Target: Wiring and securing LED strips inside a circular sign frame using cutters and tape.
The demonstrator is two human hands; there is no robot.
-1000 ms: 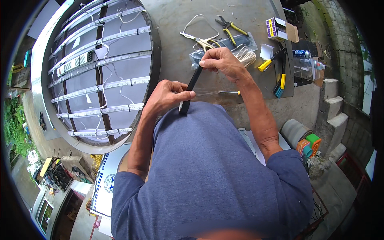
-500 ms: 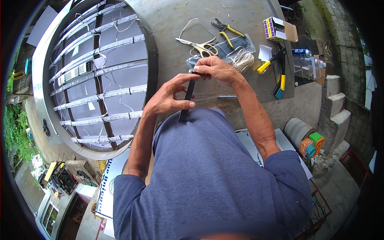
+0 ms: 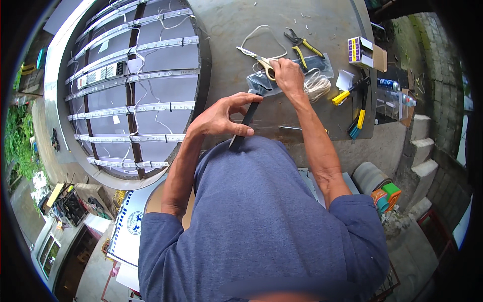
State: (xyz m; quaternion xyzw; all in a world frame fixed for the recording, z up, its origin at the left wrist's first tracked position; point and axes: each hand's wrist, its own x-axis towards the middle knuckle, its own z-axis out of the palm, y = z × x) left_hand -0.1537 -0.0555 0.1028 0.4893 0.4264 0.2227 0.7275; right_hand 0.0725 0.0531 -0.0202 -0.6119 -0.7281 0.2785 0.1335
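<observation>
A narrow, flat black strip (image 3: 248, 116) is pinched between the thumb and fingers of my left hand (image 3: 219, 117), in front of my shirt; its lower end comes close to the cloth. My right hand (image 3: 289, 78) is closed at the cream handles of a pair of scissors (image 3: 255, 56), partly hiding them. The scissors' blades point left on the table (image 3: 226, 65). Under and beside my right hand lies a clear plastic bag (image 3: 260, 85) with dark contents. A coil of white cord (image 3: 317, 85) rests just right of my right wrist.
To the left stands a large round frame (image 3: 204, 83) with LED strips (image 3: 156, 107) and loose wires. Yellow-handled pliers (image 3: 311, 47), a cutter with yellow grips (image 3: 361, 118), an open small box (image 3: 361, 52) and a thin rod (image 3: 290, 128) lie on the table.
My right hand has let go of the strip's upper end and moved up and right onto the scissors' handles. The left hand still holds the strip. The whole view has shifted slightly.
</observation>
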